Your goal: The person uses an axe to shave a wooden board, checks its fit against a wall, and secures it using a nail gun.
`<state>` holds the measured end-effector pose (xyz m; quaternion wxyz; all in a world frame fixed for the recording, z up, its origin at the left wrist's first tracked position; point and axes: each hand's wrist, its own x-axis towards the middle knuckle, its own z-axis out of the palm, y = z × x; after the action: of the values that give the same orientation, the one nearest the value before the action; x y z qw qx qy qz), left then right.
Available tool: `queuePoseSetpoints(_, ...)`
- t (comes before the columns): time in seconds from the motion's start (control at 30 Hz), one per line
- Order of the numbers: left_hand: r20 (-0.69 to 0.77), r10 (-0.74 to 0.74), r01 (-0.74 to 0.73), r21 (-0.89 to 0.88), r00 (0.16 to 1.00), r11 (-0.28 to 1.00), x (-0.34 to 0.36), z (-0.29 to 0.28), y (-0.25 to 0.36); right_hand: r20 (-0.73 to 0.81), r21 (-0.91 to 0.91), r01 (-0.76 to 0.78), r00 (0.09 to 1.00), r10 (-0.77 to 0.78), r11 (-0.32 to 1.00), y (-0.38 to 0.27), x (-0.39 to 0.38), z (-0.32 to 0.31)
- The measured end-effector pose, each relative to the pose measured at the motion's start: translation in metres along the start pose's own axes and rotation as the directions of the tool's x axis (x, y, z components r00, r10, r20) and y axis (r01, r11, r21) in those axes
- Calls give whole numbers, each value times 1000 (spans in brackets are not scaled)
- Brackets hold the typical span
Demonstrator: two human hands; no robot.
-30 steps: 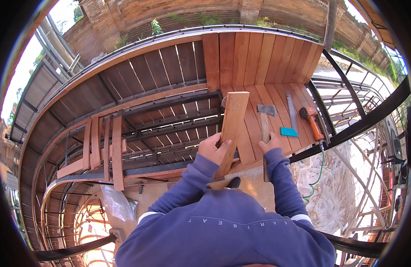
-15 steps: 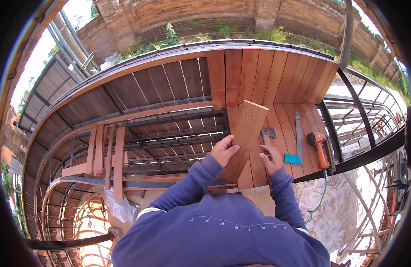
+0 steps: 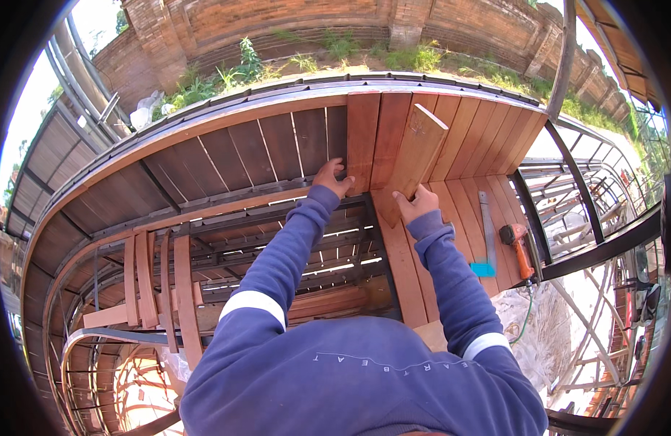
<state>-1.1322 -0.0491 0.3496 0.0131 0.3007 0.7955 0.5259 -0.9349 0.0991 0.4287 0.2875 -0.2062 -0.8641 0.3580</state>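
Note:
A loose reddish-brown wooden plank [image 3: 420,142] leans up and to the right across the slatted wooden back panel [image 3: 466,131]. My right hand [image 3: 417,203] grips its lower part, thumb on the near face. My left hand [image 3: 334,178] is at the lower left edge of the leftmost upright slat [image 3: 361,142]; its fingers are curved and apart, the fingertips by that edge. Below lie the seat slats [image 3: 412,272], with a metal square with a turquoise handle [image 3: 483,269] and an orange nail gun [image 3: 521,251] on the right.
On the left, a black metal frame [image 3: 161,185] curves round, with several loose wooden strips [image 3: 183,283] laid across its bars. A green hose [image 3: 526,320] runs down from the nail gun. A wooden pole [image 3: 563,65] stands at the right, and a brick wall [image 3: 277,43] lies beyond.
My right hand has taken hold of the plank, and the plank has moved up against the back panel. My left hand has let go of it and reached to the leftmost slat. The hatchet is now hidden.

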Motion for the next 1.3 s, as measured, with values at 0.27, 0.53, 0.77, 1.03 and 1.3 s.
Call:
queuePoseSetpoints(0.27,268,-41,57,-52,963,997,11,10,-14,64,79,-136,989,131,988,26,43,46)
queuePoseSetpoints(0.53,126,134,-142,53,983,988,7,28,-39,28,29,-63,998,62,998,36,45,63)
queuePoseSetpoints(0.77,161,23,-18,-32,987,999,10,24,-35,1,-23,-47,999,47,999,23,52,65)
queuePoseSetpoints(1.03,145,129,-136,45,981,990,10,25,-33,-21,-96,-57,998,55,994,26,55,71)
queuePoseSetpoints(1.3,197,160,-198,189,967,962,12,31,-37,13,-99,45,999,-43,994,15,55,77)
